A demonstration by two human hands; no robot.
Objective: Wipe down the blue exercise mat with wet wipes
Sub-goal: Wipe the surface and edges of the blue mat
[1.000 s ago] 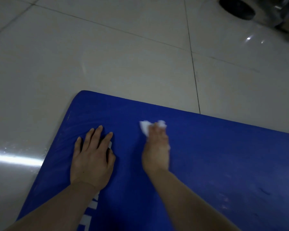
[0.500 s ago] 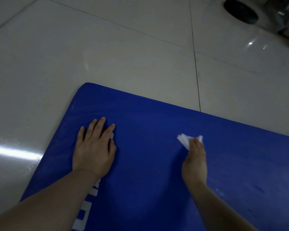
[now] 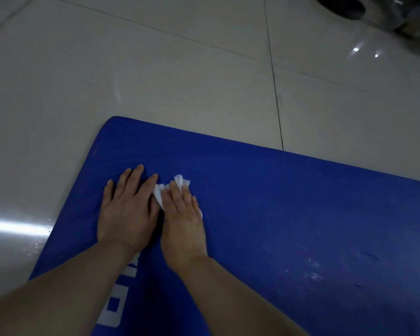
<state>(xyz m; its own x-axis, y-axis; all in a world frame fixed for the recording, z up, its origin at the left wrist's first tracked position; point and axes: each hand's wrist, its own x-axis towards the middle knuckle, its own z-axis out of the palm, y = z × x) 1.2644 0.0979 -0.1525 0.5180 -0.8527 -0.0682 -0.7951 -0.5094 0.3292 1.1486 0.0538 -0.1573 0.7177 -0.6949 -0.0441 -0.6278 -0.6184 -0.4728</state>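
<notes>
Wiping is under way near the blue exercise mat [image 3: 289, 214] corner: right hand [image 3: 183, 214] presses a bunched wet wipe [image 3: 180, 181] beside the flat, empty left hand [image 3: 126, 209], and the speckled patch [image 3: 312, 270] to the right likely needs the next pass.

Mat [image 3: 277, 214]: deep blue, with white block lettering [image 3: 117, 309] near its left edge and pale whitish scuff specks [image 3: 313, 272] toward the right.
Wipe [image 3: 180, 181]: white.
Floor [image 3: 155, 76]: glossy pale grey tiles, dark grout lines.
</notes>
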